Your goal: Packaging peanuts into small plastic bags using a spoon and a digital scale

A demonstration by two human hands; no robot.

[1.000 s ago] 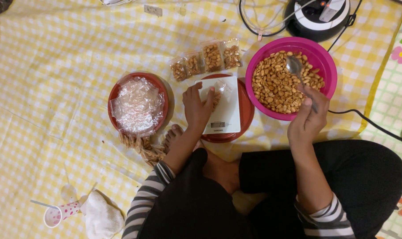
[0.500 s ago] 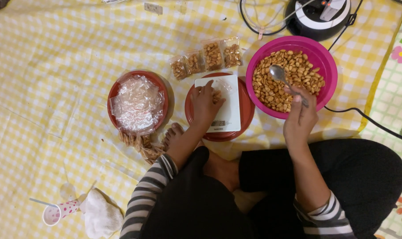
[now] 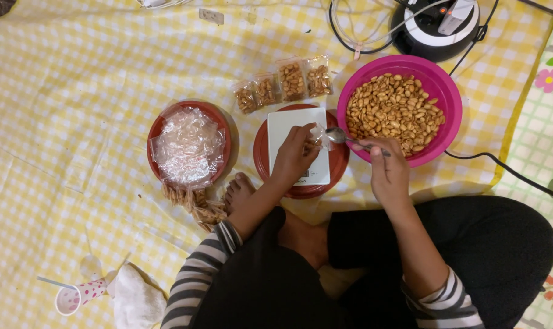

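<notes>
Seen from above, a person sits cross-legged on a yellow checked cloth (image 3: 75,91), working over a white kitchen scale (image 3: 297,143) that rests on a red plate (image 3: 337,164) just in front of their knees. This scale is the landmark for everything else.

Directly over the scale, the left hand (image 3: 293,157) pinches a small clear plastic bag (image 3: 319,135) between thumb and fingers, apparently holding its mouth up and open above the weighing surface. The right hand (image 3: 387,170), just right of the scale, is curled around the handle of a metal spoon (image 3: 343,136), whose bowl points left and touches the bag's opening, as if to tip its load in. Whether the spoon carries anything is too small to tell.

Right of the scale, almost touching its plate, stands a pink bowl (image 3: 441,85) heaped with peanuts (image 3: 392,113), close enough for the spoon to reach. Behind the scale lie four small filled packets (image 3: 282,85) in a row. Left of the scale sits a second red plate (image 3: 218,119) piled with empty clear bags (image 3: 188,146), and more filled packets (image 3: 194,204) lie at its near edge beside a bare foot (image 3: 240,190).

Far behind the pink bowl, a black device (image 3: 435,27) trails cables (image 3: 508,173) around the bowl's right side. Well to the near left of the scale lie a spotted paper cup (image 3: 75,295) and a white cloth (image 3: 136,298). Nothing blocks the path between bowl and bag.
</notes>
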